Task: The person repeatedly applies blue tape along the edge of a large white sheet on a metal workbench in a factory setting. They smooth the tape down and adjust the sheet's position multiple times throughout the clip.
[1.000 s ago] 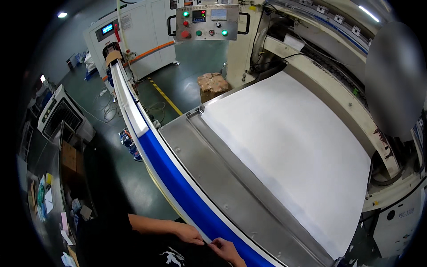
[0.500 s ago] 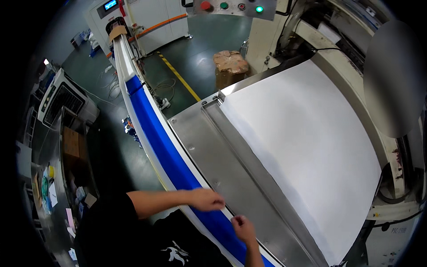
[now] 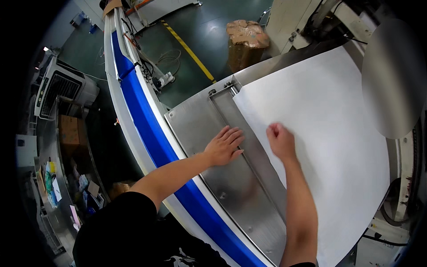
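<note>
A large white sheet (image 3: 338, 147) lies across the metal machine table on the right, its left edge running along a shallow groove. My left hand (image 3: 225, 146) is spread over the bare metal plate (image 3: 209, 178) left of that edge, fingers stretched and holding nothing. Over the sheet's left part is my right hand (image 3: 281, 141), fingers curled into a fist. What the fist holds, if anything, is hidden. Whether either hand touches the surface beneath it I cannot tell.
A blue conveyor belt (image 3: 147, 120) runs along the table's left side. Behind the table stands a taped brown carton (image 3: 247, 46). An air cooler (image 3: 62, 91) and a cluttered workbench (image 3: 51, 209) are at the left. The machine frame (image 3: 402, 178) borders the sheet on the right.
Both hands have moved forward and right from near the belt, the left over the metal plate and the right over the sheet. The left fingers have spread. The view has shifted too.
</note>
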Demonstrator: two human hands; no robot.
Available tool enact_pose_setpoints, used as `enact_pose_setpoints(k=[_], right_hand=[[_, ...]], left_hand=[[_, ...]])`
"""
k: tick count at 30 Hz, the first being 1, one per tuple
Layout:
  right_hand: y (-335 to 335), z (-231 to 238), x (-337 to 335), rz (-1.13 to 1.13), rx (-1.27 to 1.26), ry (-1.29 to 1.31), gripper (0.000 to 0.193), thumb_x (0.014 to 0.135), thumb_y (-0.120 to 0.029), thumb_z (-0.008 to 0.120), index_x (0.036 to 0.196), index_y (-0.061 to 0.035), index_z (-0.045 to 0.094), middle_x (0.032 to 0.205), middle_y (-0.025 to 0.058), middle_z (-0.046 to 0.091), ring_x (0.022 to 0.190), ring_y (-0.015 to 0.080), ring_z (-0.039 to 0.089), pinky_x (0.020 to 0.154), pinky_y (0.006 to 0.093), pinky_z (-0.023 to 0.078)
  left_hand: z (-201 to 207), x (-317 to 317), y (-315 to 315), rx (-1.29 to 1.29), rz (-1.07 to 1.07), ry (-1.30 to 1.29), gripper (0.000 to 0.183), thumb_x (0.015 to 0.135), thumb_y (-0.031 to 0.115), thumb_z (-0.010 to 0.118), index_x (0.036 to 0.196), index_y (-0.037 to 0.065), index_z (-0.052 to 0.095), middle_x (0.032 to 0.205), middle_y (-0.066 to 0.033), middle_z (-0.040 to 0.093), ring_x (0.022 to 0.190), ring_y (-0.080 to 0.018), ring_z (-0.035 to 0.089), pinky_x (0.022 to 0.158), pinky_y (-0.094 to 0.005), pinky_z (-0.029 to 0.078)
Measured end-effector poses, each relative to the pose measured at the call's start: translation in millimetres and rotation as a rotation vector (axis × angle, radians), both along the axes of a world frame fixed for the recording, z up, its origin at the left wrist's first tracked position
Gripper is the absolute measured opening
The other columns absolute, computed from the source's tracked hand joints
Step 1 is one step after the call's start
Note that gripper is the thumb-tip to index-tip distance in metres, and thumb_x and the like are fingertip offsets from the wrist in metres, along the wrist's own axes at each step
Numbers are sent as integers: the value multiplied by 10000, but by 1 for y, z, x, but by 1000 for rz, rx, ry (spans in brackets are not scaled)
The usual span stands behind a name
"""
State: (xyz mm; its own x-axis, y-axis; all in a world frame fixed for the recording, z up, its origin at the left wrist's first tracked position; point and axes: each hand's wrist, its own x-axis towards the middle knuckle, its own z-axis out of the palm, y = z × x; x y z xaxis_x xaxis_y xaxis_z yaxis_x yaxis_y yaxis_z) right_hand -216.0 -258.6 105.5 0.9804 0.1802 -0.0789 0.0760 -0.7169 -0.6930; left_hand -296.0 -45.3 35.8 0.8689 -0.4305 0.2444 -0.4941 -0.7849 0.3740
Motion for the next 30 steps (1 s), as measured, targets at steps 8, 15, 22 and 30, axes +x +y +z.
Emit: enact_pose_setpoints(k=[8,15,22,30], right_hand=[[32,-13,91,16,25,3,230,829,-255,612,872,-33,650,778,128,678,718,264,656,688,354,506],[34,-19,101,-50,-48,7,230,810,-279,627,842,-55,670,747,105,683,696,246,657,674,349,505],[36,-24,97,-106,-126,-68,200,815,-293,616,821,-100,669,737,68,683,680,249,650,646,353,503],[34,-33,98,-111,-167,-150,178,811,-305,625,811,-133,668,710,51,669,655,245,643,613,358,500]], left_hand=[[-2,6,-3,-22,8,67,418,895,304,536,1223,44,515,1321,-117,468,1284,-273,385,1112,-454,238],[-2,9,-5,-15,4,67,417,885,293,551,1221,49,512,1308,-111,477,1264,-268,407,1101,-447,261],[15,60,3,-188,167,-21,453,801,150,603,1232,62,496,1288,-112,488,1236,-284,437,1069,-437,298],[11,142,7,-23,85,-334,504,801,116,570,1296,106,474,1336,-75,479,1269,-247,424,1068,-423,298]])
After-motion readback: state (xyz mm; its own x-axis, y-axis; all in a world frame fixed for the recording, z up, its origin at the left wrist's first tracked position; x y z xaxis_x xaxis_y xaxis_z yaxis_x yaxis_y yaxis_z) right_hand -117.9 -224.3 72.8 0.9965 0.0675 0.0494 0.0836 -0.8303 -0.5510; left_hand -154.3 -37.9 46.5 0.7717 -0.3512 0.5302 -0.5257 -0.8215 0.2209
